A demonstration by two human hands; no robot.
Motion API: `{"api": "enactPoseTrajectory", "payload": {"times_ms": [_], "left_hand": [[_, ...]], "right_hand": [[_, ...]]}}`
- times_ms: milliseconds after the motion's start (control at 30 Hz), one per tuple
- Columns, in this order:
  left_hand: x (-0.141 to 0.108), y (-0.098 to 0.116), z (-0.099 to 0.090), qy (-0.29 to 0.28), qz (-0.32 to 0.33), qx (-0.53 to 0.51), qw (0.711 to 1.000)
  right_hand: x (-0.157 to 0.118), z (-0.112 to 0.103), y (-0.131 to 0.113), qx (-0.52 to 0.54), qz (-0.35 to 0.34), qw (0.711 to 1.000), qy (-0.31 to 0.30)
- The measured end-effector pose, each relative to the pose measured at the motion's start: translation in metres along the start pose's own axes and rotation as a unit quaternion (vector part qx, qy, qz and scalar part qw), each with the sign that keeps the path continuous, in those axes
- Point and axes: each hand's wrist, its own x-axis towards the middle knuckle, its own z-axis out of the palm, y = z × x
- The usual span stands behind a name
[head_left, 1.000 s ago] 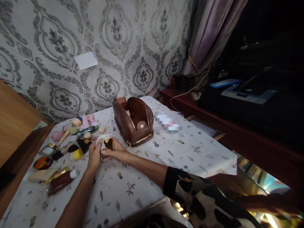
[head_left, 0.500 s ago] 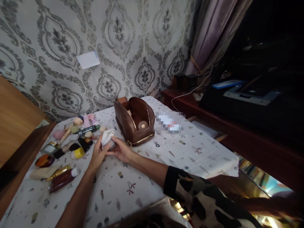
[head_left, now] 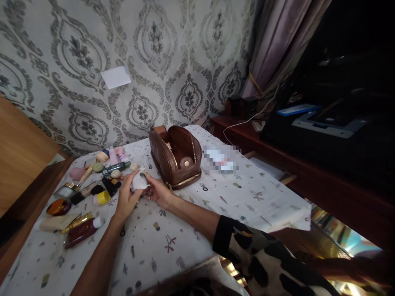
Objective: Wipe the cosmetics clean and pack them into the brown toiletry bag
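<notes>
Between my two hands, above the near side of the table, is a crumpled white tissue (head_left: 139, 181). My left hand (head_left: 126, 198) is closed on its left side, thumb in front. The fingers of my right hand (head_left: 161, 195) pinch its right side, where a small dark grey patch shows; I cannot tell whether that is an object inside the tissue. Just behind my right hand stands a brown leather toiletry bag (head_left: 175, 158), its zipped top gaping. To the left of my left hand lie cosmetics, among them a yellow-capped bottle (head_left: 101, 198) and a dark green tube (head_left: 116, 168).
Nearer the left edge lie a dark red bottle (head_left: 82, 233) with a white cap, an amber jar (head_left: 58, 206) and a glass jar with a gold lid (head_left: 67, 190). A blurred-out white item (head_left: 220, 159) lies right of the bag on the patterned tablecloth (head_left: 247, 205). A dark red cabinet (head_left: 308, 176) borders the right.
The tissue has been turned and bunched differently between my hands, and a dark grey patch now shows at its right side. My fingers have shifted slightly; the bag and cosmetics stay put.
</notes>
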Motion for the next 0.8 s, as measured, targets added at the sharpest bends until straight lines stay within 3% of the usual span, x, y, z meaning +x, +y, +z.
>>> {"api": "enactPoseTrajectory", "payload": {"times_ms": [133, 367, 633, 800], "left_hand": [[0.0, 0.002, -0.001, 0.004, 0.038, 0.033, 0.999], [-0.001, 0.006, -0.001, 0.069, 0.069, 0.079, 0.992], [-0.001, -0.005, -0.005, 0.119, 0.017, 0.079, 0.99], [-0.002, -0.009, -0.005, 0.138, -0.018, 0.072, 0.988]], "right_hand": [[-0.001, -0.001, -0.002, 0.003, -0.031, 0.999, -0.027], [-0.003, -0.001, 0.002, 0.095, 0.002, 0.994, -0.053], [-0.007, -0.001, 0.008, 0.091, 0.039, 0.99, -0.1], [-0.004, -0.002, 0.014, 0.056, 0.003, 0.995, -0.086]]}}
